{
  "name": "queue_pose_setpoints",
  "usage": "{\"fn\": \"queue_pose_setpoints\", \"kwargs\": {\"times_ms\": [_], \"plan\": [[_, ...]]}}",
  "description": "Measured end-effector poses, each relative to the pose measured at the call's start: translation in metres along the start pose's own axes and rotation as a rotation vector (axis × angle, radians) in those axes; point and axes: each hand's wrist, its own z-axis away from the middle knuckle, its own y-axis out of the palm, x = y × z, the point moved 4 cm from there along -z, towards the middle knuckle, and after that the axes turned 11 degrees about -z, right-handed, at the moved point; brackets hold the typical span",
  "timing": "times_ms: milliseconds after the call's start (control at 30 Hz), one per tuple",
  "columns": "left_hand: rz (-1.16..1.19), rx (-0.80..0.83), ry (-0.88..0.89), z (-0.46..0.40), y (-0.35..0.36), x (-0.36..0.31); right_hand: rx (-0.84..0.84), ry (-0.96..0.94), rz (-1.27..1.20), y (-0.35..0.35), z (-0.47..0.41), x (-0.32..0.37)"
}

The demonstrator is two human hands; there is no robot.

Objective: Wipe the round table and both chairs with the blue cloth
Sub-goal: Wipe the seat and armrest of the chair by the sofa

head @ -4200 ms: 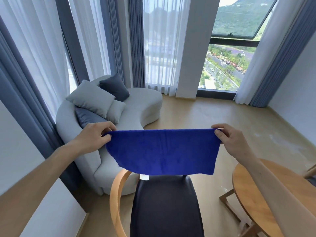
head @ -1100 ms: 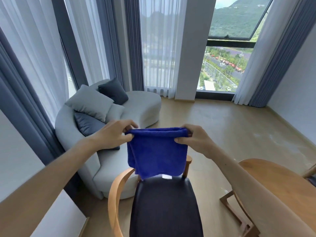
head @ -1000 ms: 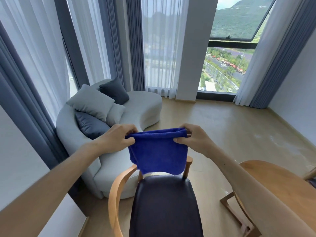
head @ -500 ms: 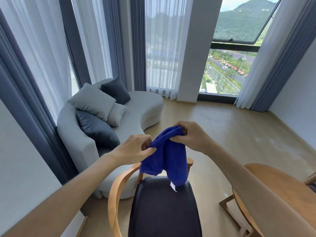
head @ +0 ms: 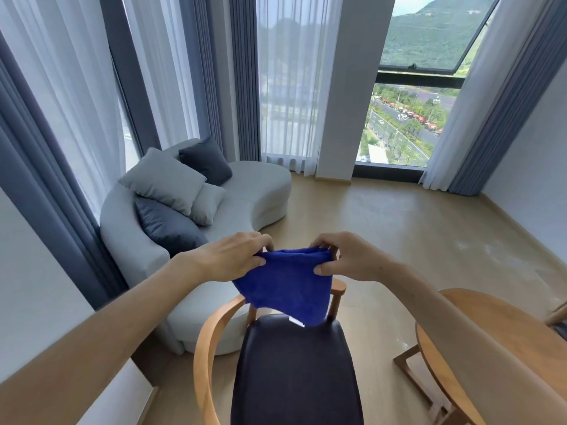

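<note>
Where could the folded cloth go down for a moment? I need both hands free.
The chair's dark seat, between its wooden arms below the blue cloth, shows bare. So does the round table beside the right forearm. The sofa's window end is free; its near end is crowded with cushions.

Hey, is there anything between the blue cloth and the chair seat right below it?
Nothing visible. The blue cloth hangs from the left hand and right hand, both pinching its top edge, and its lower corner dangles just over the back of the chair's dark seat, which shows bare.
</note>
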Motion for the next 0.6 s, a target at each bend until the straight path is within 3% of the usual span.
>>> {"fn": "queue_pose_setpoints", "kwargs": {"times_ms": [133, 300, 467, 600], "plan": [[-0.237, -0.058, 0.085, 0.003, -0.005, -0.002, 0.099, -0.025, 0.018, 0.004, 0.002, 0.009], [-0.209, -0.186, 0.118, 0.005, -0.008, -0.01, 0.064, -0.087, 0.151, 0.004, 0.0, 0.018], [-0.07, -0.385, 0.318, 0.006, -0.016, -0.02, -0.126, -0.312, 0.319, 0.005, -0.005, 0.019], [0.156, -0.507, 0.367, 0.01, -0.031, -0.031, -0.074, -0.385, 0.174, 0.006, -0.006, 0.023]]}}
